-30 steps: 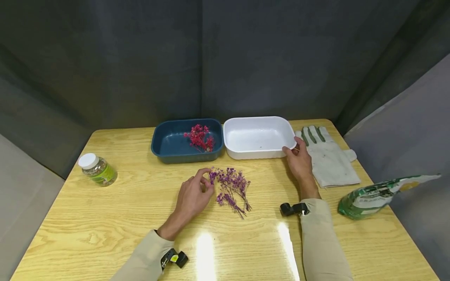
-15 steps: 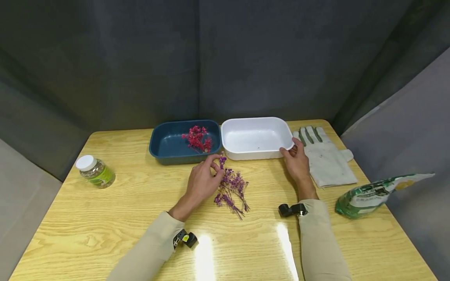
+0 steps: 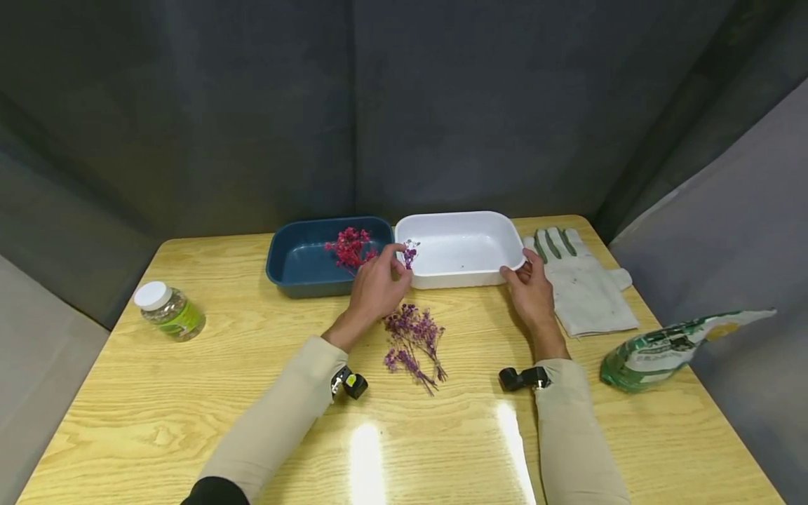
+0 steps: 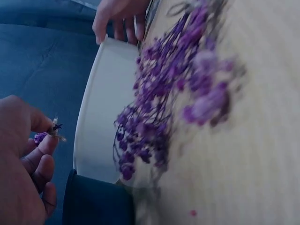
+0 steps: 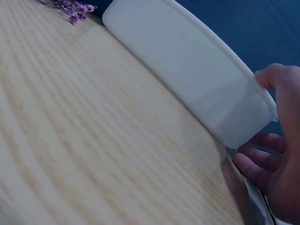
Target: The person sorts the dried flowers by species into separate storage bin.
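My left hand [image 3: 380, 284] pinches a small sprig of purple dried flowers [image 3: 409, 257] between thumb and fingertips, at the left end of the white basin [image 3: 467, 278]. In the left wrist view the pinched sprig [image 4: 41, 137] is mostly covered by the fingers. My right hand [image 3: 532, 289] grips the basin's front right corner, its thumb on the rim and the other fingers below, as the right wrist view shows. Several more purple dried flowers [image 3: 413, 337] lie on the table in front of the basin. Red dried flowers [image 3: 349, 247] lie in the dark blue basin [image 3: 303, 286], partly behind my left hand.
On the left stands a jar [image 3: 170, 311] with a white lid. White-and-green work gloves [image 3: 587, 291] lie right of the white basin. A green and white bag [image 3: 663, 358] stands near the table's right edge. Dark curtain [image 3: 379, 105] hangs behind the table [image 3: 189, 400].
My left hand has moved forward and right with the purple sprig, from beside the flowers on the table to the white basin's left end. My right hand keeps its grip on the corner.
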